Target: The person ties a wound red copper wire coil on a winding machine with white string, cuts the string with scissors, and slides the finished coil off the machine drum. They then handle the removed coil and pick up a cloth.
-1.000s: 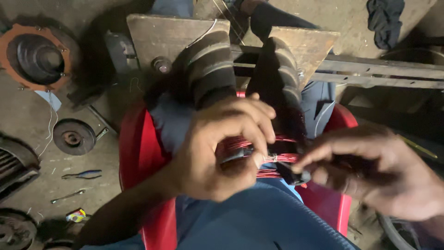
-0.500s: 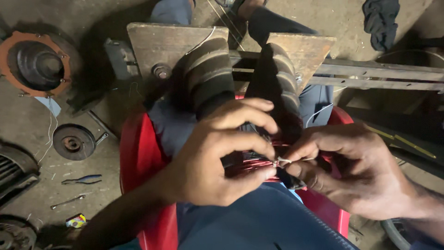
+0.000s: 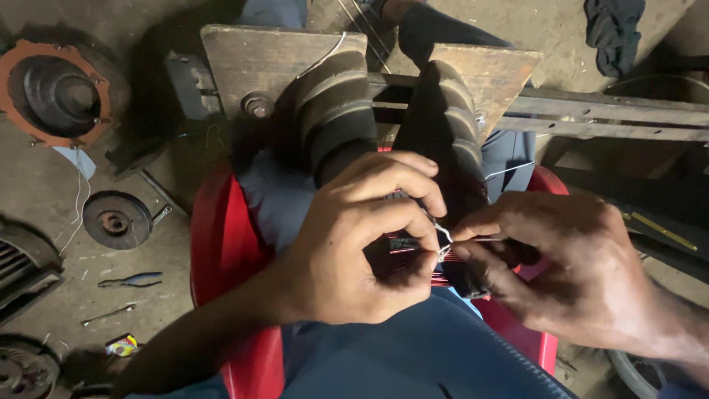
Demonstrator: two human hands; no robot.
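We see the left hand point(image 3: 354, 244) closed around a bundle of red wire point(image 3: 413, 247) that sits in the lap, just below the dark ribbed former point(image 3: 343, 111) mounted on the wooden stand point(image 3: 251, 55). Its thumb and forefinger meet at the bundle's right edge. The right hand point(image 3: 569, 270) pinches a thin pale tie point(image 3: 443, 233) between thumb and forefinger, fingertips touching those of the left hand. So both hands are clamped, the left on the wire, the right on the tie.

A second ago we saw the right hand lower and further right, well apart from the left, with more of the red wire showing between them. Half a second ago it had come in close, and now the two sets of fingertips meet over the wire, which is mostly hidden. The left hand has hardly moved; its fingers have curled a little tighter. The tie now stands up as a small bent loop between the fingers, which we could not make out before.

The person sits on a red chair point(image 3: 221, 244). On the floor to the left lie a round orange-rimmed housing point(image 3: 52, 92), a dark pulley point(image 3: 114, 219), blue-handled pliers point(image 3: 133, 279) and a spanner point(image 3: 107, 315), all well apart from the hands and unchanged. A dark cloth point(image 3: 613, 33) lies top right.
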